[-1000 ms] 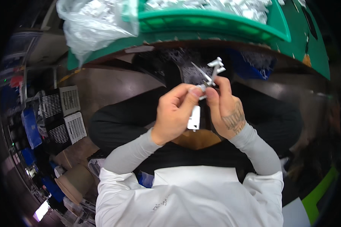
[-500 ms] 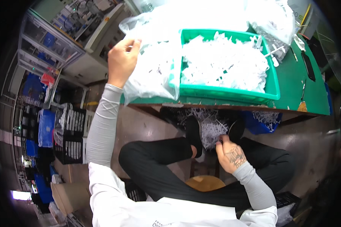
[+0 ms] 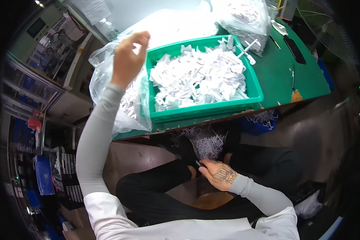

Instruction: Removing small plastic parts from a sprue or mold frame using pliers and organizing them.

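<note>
Raised over the clear plastic bag [image 3: 134, 105] of white pieces is my left hand [image 3: 128, 58]. Its fingers are bent, with a gap to the thumb, and nothing shows between them. Beside the bag, a green bin [image 3: 204, 114] stands on the green table, heaped with small white plastic parts [image 3: 200, 76]. Low in front of my knees, my right hand [image 3: 218, 174] is closed, with a small light-coloured piece [image 3: 198, 163] at its fingertips, too small to name. Just beyond it, between my feet, lies a pile of thin white sticks [image 3: 210, 146].
A full clear bag [image 3: 244, 24] stands behind the bin. On the table's right lie a black flat object [image 3: 295, 50] and a thin tool [image 3: 293, 78]. A blue container [image 3: 264, 124] of white sticks sits under the table edge. A fan [image 3: 328, 28] is at far right.
The view has shifted, so the table sits further left. My left hand stays over the bag, its thumb now further from its fingers. My right hand has turned inward, closer to the stick pile.
</note>
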A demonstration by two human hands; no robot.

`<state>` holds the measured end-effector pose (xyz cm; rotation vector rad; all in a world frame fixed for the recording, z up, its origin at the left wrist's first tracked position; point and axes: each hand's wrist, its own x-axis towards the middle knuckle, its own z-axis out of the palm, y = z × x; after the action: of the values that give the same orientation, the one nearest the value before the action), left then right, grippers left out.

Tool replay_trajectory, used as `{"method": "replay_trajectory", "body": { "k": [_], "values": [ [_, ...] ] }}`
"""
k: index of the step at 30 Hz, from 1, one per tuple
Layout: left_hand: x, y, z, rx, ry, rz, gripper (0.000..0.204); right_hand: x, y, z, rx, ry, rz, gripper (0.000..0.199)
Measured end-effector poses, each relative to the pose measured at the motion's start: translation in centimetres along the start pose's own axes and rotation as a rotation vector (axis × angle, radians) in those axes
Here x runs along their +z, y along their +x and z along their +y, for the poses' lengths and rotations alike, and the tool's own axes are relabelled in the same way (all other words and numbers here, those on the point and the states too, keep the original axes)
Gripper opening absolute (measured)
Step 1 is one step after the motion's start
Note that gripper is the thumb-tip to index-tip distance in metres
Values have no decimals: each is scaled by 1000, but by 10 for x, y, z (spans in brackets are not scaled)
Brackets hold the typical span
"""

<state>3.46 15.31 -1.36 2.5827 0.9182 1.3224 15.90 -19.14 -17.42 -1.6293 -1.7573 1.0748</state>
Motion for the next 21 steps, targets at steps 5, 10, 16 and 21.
{"method": "replay_trajectory", "body": {
  "k": [5, 10, 16, 21],
  "values": [
    [56, -35, 67, 93, -136, -267, 38, 6, -4, 2, 5, 28, -72, 38],
    [64, -13, 59, -103, -82, -481, 29, 1, -3, -13, 113, -52, -142, 44],
    [33, -5, 44, -376, -466, -387, 34, -6, -6, -8, 43, 25, -16, 45],
    [8, -29, 73, -349, -401, -59, 36, -13, -6, -12, -82, 110, 229, 34]
  ]
}}
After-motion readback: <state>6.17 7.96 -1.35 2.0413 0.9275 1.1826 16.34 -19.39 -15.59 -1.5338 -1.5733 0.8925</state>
